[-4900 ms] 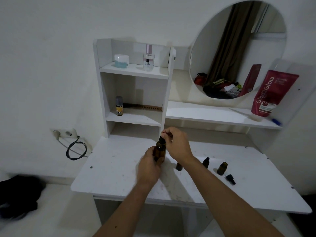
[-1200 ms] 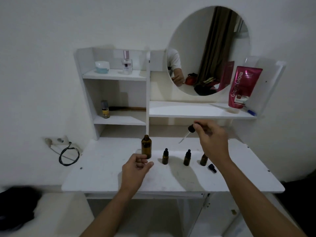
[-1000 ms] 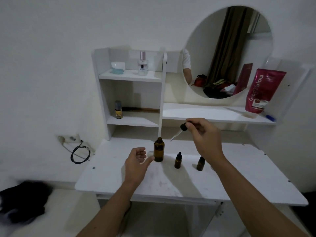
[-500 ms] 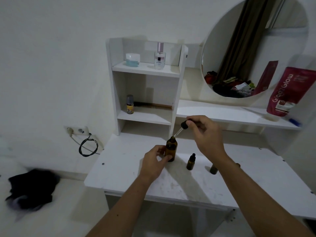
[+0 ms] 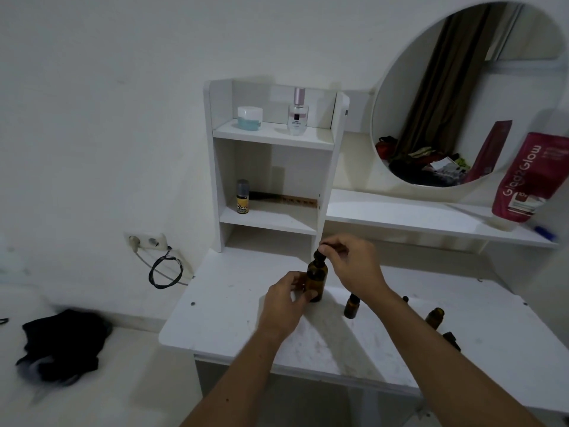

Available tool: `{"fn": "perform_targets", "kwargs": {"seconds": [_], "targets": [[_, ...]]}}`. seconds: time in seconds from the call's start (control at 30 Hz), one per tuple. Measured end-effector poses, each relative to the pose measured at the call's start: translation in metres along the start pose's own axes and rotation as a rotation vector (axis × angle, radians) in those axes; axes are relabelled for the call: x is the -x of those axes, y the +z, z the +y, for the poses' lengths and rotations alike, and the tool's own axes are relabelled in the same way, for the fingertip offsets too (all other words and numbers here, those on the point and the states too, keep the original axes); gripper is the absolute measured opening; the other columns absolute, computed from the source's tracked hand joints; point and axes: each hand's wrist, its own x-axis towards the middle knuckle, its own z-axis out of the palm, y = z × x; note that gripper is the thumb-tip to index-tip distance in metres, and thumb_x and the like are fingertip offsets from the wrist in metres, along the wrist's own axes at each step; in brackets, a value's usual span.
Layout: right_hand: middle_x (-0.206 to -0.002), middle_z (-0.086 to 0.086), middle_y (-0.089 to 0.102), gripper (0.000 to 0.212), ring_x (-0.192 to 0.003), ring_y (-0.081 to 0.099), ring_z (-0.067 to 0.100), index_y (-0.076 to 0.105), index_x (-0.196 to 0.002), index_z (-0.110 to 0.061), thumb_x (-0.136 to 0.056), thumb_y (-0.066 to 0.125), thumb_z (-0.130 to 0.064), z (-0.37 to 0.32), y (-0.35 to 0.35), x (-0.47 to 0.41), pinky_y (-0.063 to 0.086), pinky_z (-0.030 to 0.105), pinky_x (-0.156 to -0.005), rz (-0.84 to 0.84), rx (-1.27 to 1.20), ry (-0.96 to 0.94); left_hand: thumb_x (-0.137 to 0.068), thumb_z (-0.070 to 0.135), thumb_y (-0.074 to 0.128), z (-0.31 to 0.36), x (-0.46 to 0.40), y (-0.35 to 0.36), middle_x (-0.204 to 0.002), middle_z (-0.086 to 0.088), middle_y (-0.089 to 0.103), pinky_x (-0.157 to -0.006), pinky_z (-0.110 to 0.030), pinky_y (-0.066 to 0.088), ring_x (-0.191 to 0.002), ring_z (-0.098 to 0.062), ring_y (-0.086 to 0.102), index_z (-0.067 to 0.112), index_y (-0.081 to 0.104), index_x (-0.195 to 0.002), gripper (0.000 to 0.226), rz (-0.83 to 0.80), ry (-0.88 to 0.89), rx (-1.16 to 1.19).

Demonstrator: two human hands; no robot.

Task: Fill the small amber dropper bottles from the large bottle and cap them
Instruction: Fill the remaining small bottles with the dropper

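Note:
The large amber bottle [image 5: 316, 280] stands upright on the white table [image 5: 234, 315]. My left hand [image 5: 284, 306] grips its body from the left. My right hand [image 5: 354, 266] pinches the black dropper cap [image 5: 320, 254] sitting in the bottle's neck; the pipette is hidden inside. One small amber dropper bottle [image 5: 351, 306] with a black cap stands just right of it. Another small amber bottle [image 5: 434, 317] stands uncapped behind my right forearm, with a loose black cap [image 5: 451, 339] beside it. A third bottle's black tip [image 5: 405, 299] peeks over my forearm.
A shelf unit [image 5: 271, 167] rises behind the table with a jar, a perfume bottle and a small spray can. A round mirror [image 5: 468, 94] and a red tube [image 5: 529, 177] are at the right. A wall socket with a black cable [image 5: 164, 269] lies left.
My right hand has lowered the dropper from above the table into the large bottle's neck. My left hand has closed round the large bottle. The camera has swung left.

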Motion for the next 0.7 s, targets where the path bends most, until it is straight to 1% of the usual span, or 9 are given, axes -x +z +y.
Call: {"fn": "perform_targets", "kwargs": {"seconds": [0.07, 0.17, 0.33, 0.47, 0.53, 0.6, 0.63, 0.7], "targets": [[-0.087, -0.011, 0.073, 0.005, -0.08, 0.065, -0.006, 0.078, -0.096, -0.019, -0.094, 0.074, -0.017, 0.002, 0.004, 0.002, 0.046, 0.002, -0.073, 0.01, 0.003, 0.003, -0.093, 0.028, 0.074, 0.001, 0.0, 0.0, -0.113, 0.02, 0.066, -0.09, -0.009, 0.045, -0.103, 0.002, 0.061, 0.026, 0.063, -0.126, 0.035, -0.006, -0.007, -0.012], [-0.085, -0.009, 0.073, 0.005, -0.08, 0.064, -0.004, 0.077, -0.091, -0.016, -0.092, 0.075, -0.012, 0.003, 0.007, 0.005, 0.047, 0.003, -0.073, 0.03, 0.008, -0.01, -0.092, 0.029, 0.074, -0.002, 0.0, 0.0, -0.119, 0.016, 0.069, -0.092, -0.01, 0.044, -0.107, 0.0, 0.062, 0.025, 0.063, -0.128, 0.037, -0.005, -0.002, -0.025], [-0.084, -0.006, 0.072, 0.006, -0.08, 0.064, -0.002, 0.076, -0.088, -0.012, -0.092, 0.074, -0.008, 0.005, 0.009, 0.005, 0.05, 0.007, -0.072, 0.041, 0.026, -0.055, -0.092, 0.03, 0.074, -0.004, -0.001, 0.001, -0.121, 0.014, 0.07, -0.1, -0.02, 0.049, -0.11, -0.002, 0.063, 0.024, 0.063, -0.129, 0.039, -0.002, 0.001, -0.026], [-0.092, -0.003, 0.073, 0.006, -0.086, 0.068, 0.01, 0.076, -0.096, -0.013, -0.096, 0.07, -0.012, 0.007, 0.012, 0.007, 0.058, 0.025, -0.08, 0.019, 0.048, -0.068, -0.092, 0.031, 0.074, -0.005, 0.0, 0.001, -0.121, 0.014, 0.07, -0.102, -0.025, 0.051, -0.111, -0.003, 0.063, 0.025, 0.063, -0.128, 0.038, 0.0, 0.008, -0.025], [-0.098, -0.002, 0.073, 0.01, -0.09, 0.068, 0.012, 0.075, -0.103, -0.013, -0.097, 0.067, -0.013, 0.004, 0.01, 0.008, 0.059, 0.029, -0.085, -0.01, 0.061, -0.078, -0.093, 0.031, 0.073, -0.004, 0.001, 0.001, -0.123, 0.013, 0.069, -0.103, -0.026, 0.05, -0.113, -0.005, 0.062, 0.026, 0.061, -0.129, 0.038, 0.0, 0.005, -0.038], [-0.102, -0.002, 0.073, 0.013, -0.093, 0.068, 0.011, 0.075, -0.107, -0.013, -0.098, 0.066, -0.014, -0.001, 0.006, 0.009, 0.058, 0.026, -0.087, -0.006, 0.057, -0.093, -0.094, 0.031, 0.072, -0.004, 0.001, 0.0, -0.124, 0.012, 0.068, -0.104, -0.028, 0.05, -0.114, -0.007, 0.062, 0.026, 0.061, -0.129, 0.037, -0.004, 0.004, -0.039], [-0.103, -0.003, 0.073, 0.014, -0.093, 0.068, 0.009, 0.075, -0.109, -0.014, -0.098, 0.065, -0.013, -0.005, 0.003, 0.009, 0.057, 0.022, -0.088, 0.012, 0.047, -0.094, -0.094, 0.031, 0.071, -0.003, 0.001, -0.001, -0.124, 0.011, 0.068, -0.104, -0.029, 0.051, -0.114, -0.007, 0.062, 0.026, 0.061, -0.129, 0.037, -0.007, 0.002, -0.039], [-0.103, -0.007, 0.071, 0.016, -0.092, 0.064, -0.001, 0.074, -0.111, -0.016, -0.099, 0.064, -0.012, -0.013, -0.006, 0.007, 0.049, 0.009, -0.086, 0.06, 0.007, -0.082, -0.094, 0.032, 0.071, -0.002, 0.002, -0.001, -0.122, 0.011, 0.068, -0.102, -0.03, 0.051, -0.113, -0.009, 0.063, 0.026, 0.061, -0.128, 0.035, -0.009, 0.0, -0.039]]}}
